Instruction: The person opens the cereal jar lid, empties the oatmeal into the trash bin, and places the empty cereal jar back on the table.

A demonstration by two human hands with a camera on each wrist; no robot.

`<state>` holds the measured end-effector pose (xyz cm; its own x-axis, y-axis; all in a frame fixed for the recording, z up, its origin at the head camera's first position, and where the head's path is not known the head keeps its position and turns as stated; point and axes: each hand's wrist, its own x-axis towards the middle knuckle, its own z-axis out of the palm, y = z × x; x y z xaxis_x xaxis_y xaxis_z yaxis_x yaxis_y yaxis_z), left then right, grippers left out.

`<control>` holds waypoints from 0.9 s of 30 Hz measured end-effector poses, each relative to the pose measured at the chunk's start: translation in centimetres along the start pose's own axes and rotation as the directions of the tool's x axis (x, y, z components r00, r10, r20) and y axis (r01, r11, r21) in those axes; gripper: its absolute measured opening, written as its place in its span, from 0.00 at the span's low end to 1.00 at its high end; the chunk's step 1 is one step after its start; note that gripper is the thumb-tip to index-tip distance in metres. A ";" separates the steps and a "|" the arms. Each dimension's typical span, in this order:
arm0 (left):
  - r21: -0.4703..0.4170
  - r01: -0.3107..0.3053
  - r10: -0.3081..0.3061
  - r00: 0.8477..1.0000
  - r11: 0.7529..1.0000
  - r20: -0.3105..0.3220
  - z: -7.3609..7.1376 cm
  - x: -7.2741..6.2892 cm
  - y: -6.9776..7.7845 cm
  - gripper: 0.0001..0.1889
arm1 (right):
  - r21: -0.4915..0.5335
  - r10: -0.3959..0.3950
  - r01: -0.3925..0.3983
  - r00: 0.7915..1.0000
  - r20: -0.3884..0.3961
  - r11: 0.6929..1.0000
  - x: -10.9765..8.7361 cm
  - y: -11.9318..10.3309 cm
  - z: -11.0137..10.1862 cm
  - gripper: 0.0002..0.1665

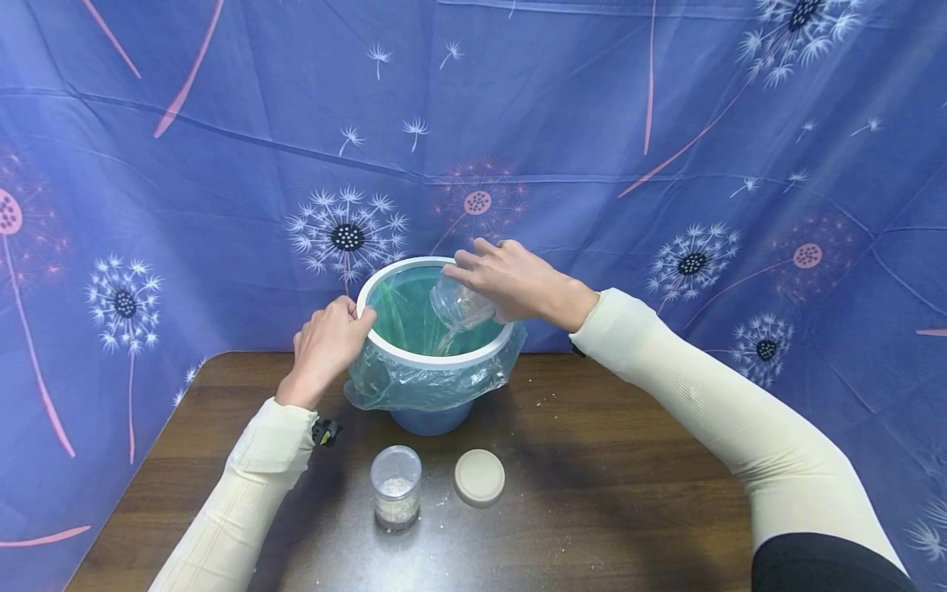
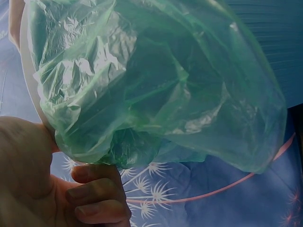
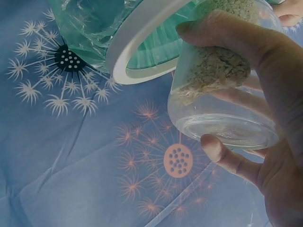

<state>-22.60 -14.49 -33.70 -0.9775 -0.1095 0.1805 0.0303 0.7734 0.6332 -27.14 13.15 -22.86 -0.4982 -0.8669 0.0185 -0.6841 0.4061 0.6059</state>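
My right hand (image 1: 510,279) grips a clear jar (image 3: 222,101), tipped over the opening of a blue trash can (image 1: 431,418). Pale flakes (image 3: 218,68) lie along the jar's side, and some fall from its mouth into the can. A green plastic bag (image 1: 399,308) lines the can and folds over its white rim (image 1: 414,359). At the rim's left side, my left hand (image 1: 330,341) holds the edge with the thumb on top; in the left wrist view its other fingers (image 2: 97,194) curl below the bag.
In front of the can, a second clear jar (image 1: 396,487) partly filled with pale flakes stands on the brown wooden table (image 1: 607,493). Beside it lies a cream round lid (image 1: 479,478). Small crumbs dot the tabletop. A blue dandelion-print cloth (image 1: 562,107) hangs close behind the can.
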 end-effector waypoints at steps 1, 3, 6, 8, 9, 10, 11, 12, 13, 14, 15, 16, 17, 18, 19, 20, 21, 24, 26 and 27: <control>0.000 0.000 0.000 1.000 1.000 0.000 0.0 0.0 0.0 0.17 | 0.001 0.000 0.000 1.000 0.001 1.000 0.0 0.0 0.0 0.49; 0.000 0.000 0.000 1.000 1.000 0.001 0.0 0.0 0.0 0.17 | 0.003 0.001 -0.001 1.000 0.004 1.000 0.1 0.0 -0.1 0.49; 0.000 -0.001 0.001 1.000 1.000 0.001 0.0 0.0 0.0 0.17 | 0.004 0.001 -0.001 1.000 0.008 1.000 0.1 0.0 -0.1 0.49; -0.001 -0.002 0.002 1.000 1.000 0.002 0.0 0.0 0.0 0.17 | 0.003 0.001 -0.001 1.000 0.011 1.000 0.2 0.0 -0.1 0.49; -0.001 -0.002 0.002 1.000 1.000 0.003 0.0 0.0 0.0 0.17 | 0.003 0.001 -0.001 1.000 0.012 1.000 0.2 0.0 -0.1 0.50; -0.001 -0.002 0.002 1.000 1.000 0.002 0.0 0.0 0.0 0.17 | 0.002 0.001 -0.001 1.000 0.014 1.000 0.2 0.0 -0.1 0.50; -0.001 -0.003 0.003 1.000 1.000 0.002 0.0 0.0 0.0 0.17 | 0.002 0.000 0.000 1.000 0.015 1.000 0.2 0.0 -0.1 0.50; -0.001 -0.003 0.003 1.000 1.000 0.002 0.0 0.0 0.0 0.17 | 0.003 -0.001 0.001 1.000 0.016 1.000 0.2 0.0 -0.1 0.50; -0.001 -0.003 0.003 1.000 1.000 0.002 0.0 0.0 0.0 0.17 | 0.003 -0.002 0.001 1.000 0.016 1.000 0.3 0.0 -0.2 0.51; -0.001 -0.003 0.003 1.000 1.000 0.002 0.0 0.0 -0.1 0.17 | 0.002 -0.003 0.003 1.000 0.015 1.000 0.3 0.0 -0.2 0.51; -0.001 -0.003 0.003 1.000 1.000 0.003 0.0 0.0 -0.1 0.17 | 0.002 -0.004 0.004 1.000 0.014 1.000 0.3 0.0 -0.2 0.51; -0.002 -0.003 0.003 1.000 1.000 0.003 0.0 0.0 -0.1 0.17 | -0.001 -0.005 0.005 1.000 0.011 1.000 0.3 0.0 -0.2 0.52; -0.004 -0.002 0.002 1.000 1.000 0.003 0.0 0.0 0.0 0.17 | -0.003 -0.005 0.005 1.000 0.008 1.000 0.3 0.0 -0.2 0.52; -0.005 -0.002 0.002 1.000 1.000 0.002 0.0 0.0 0.0 0.17 | -0.005 -0.007 0.007 1.000 0.006 1.000 0.3 0.0 -0.3 0.53; -0.006 -0.002 0.002 1.000 1.000 0.001 0.0 0.0 0.0 0.17 | -0.008 -0.007 0.007 1.000 0.004 1.000 0.3 0.0 -0.3 0.53; -0.007 -0.002 0.002 1.000 1.000 0.000 0.0 0.0 0.0 0.17 | -0.009 -0.008 0.008 1.000 0.004 1.000 0.2 0.1 -0.3 0.53; -0.008 -0.002 0.002 1.000 1.000 0.000 0.0 0.0 0.0 0.17 | -0.010 -0.008 0.008 1.000 0.005 1.000 0.3 0.1 -0.3 0.53; -0.008 -0.001 0.001 1.000 1.000 0.001 0.0 0.0 0.0 0.17 | -0.010 -0.008 0.008 1.000 0.014 1.000 0.3 0.1 -0.4 0.53; -0.008 -0.001 0.001 1.000 1.000 0.002 0.0 0.0 0.0 0.17 | -0.008 -0.007 0.007 1.000 0.020 1.000 0.3 0.0 -0.4 0.53; -0.008 0.000 0.000 1.000 1.000 0.003 0.0 0.0 -0.1 0.17 | -0.008 -0.007 0.007 1.000 0.023 1.000 0.3 0.0 -0.5 0.53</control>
<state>-22.56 -14.50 -33.78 -0.9781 -0.1072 0.1783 0.0323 0.7685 0.6390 -27.07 12.75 -22.46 -0.5058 -0.8627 -0.0039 -0.6831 0.3977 0.6126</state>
